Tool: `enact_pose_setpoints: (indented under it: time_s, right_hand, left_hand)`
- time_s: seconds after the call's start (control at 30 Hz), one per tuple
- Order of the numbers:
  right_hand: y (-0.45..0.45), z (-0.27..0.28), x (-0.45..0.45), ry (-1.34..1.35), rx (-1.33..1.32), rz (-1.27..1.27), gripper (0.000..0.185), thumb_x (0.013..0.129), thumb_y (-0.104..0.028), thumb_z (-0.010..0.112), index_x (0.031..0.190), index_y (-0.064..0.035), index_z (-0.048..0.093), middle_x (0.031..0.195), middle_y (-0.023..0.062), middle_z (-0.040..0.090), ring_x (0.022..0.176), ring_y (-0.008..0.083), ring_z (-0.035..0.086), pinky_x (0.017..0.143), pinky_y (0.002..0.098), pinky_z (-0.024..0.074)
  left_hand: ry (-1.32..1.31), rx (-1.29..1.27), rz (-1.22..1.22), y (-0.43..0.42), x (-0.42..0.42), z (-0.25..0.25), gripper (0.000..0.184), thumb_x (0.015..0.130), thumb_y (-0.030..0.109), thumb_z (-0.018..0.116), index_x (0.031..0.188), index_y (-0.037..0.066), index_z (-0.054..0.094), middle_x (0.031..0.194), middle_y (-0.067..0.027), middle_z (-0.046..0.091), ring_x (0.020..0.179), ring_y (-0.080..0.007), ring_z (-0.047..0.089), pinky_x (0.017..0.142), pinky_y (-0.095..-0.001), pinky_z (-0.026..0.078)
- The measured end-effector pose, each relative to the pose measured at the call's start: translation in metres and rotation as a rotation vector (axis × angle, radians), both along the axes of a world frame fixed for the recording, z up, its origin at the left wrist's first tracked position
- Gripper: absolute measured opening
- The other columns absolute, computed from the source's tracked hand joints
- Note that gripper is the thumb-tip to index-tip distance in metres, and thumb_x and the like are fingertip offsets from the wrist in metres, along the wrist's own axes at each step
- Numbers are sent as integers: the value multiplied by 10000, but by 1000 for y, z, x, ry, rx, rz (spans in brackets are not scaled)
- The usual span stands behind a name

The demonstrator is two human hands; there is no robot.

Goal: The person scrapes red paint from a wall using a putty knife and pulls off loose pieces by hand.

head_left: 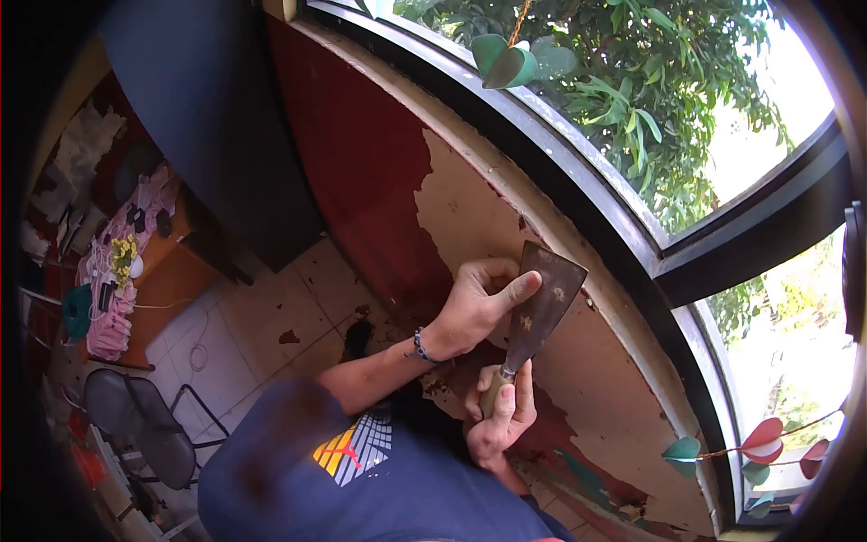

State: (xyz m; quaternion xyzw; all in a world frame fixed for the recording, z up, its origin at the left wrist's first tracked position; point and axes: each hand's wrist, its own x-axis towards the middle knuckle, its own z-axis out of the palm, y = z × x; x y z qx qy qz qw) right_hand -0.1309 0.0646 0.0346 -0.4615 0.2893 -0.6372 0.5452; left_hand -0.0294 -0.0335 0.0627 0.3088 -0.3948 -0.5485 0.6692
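A putty knife [545,303] with a wide, stained metal blade and a pale handle is held up in front of the wall, blade pointing up. My right hand [502,420] is closed around its handle. My left hand [483,303], with a dark bracelet at the wrist, pinches the blade's left edge; its thumb lies on the blade face and the other fingers are partly hidden. Behind the knife is a wall [470,212] whose dark red paint has come off in large patches, baring a beige layer.
A black-framed window [664,266] runs along the wall top, with hanging leaf-shaped ornaments [506,63] near it. Paint flakes [289,337] lie on the tiled floor. Left are a dark chair [144,425] and an orange-brown desk [172,280] with a pink cloth and clutter.
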Motion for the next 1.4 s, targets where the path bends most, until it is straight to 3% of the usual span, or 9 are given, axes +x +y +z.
enact_pose_setpoints:
  time_s: [0.57,0.73,0.9,0.97,1.03,1.1,1.2,1.3,1.4]
  right_hand:
    - [-20,10,7,2,28,46,461,932,-153,402,1340,42,309,811,87,529,495,50,387,414,171,281]
    - [-10,-20,-22,71,95,108,427,935,-135,403,1328,21,345,807,68,529,511,45,377,430,172,280]
    - [17,-62,-59,131,300,16,399,928,-131,418,1293,29,393,751,48,521,501,44,373,426,182,277]
    - [27,-60,-71,185,306,-48,370,913,-129,456,1242,40,452,705,31,506,491,46,369,427,187,278]
    - [33,-53,-79,234,243,-75,361,904,-130,475,1220,45,472,691,26,498,489,46,367,429,186,277]
    - [37,-49,-86,282,179,-117,353,896,-132,494,1198,50,493,677,21,491,486,46,366,431,186,277]
    - [38,-47,-91,225,174,-169,359,885,-125,512,1196,53,496,649,6,471,487,43,361,435,185,274]
    - [37,-47,-93,343,128,-142,407,883,-215,532,1211,23,490,701,44,511,495,46,377,415,180,276]
    - [37,-45,-88,325,131,-173,354,877,-123,521,1186,50,509,609,-25,441,493,39,364,445,180,274]
  left_hand:
    - [84,-58,83,-10,9,20,251,852,233,631,735,13,608,675,12,601,589,-11,494,502,-171,393]
    - [-200,19,159,5,1,-23,295,883,281,580,759,13,590,679,4,583,631,-42,540,553,-193,435]
    - [-26,294,-122,25,-19,-58,227,868,235,602,818,14,588,710,3,593,656,-73,580,550,-212,451]
    - [-232,155,-7,19,-16,-58,204,819,213,660,837,20,596,722,-40,609,632,-95,586,532,-230,454]
    - [-611,-238,500,3,-3,-46,178,756,163,704,844,46,602,764,-64,596,668,-160,596,589,-274,474]
    - [-915,-530,866,-12,20,-16,174,730,167,701,854,81,614,829,-59,581,823,-225,570,768,-360,456]
    - [-1109,-713,942,-26,38,13,185,740,203,686,889,108,631,874,-30,572,963,-257,501,929,-433,351]
    - [-1136,-844,1002,-29,43,26,263,740,243,685,930,72,621,872,-51,581,952,-282,499,922,-430,362]
    - [-1173,-791,993,-33,46,30,236,760,269,673,940,119,650,962,-29,608,1040,-255,497,980,-449,307]
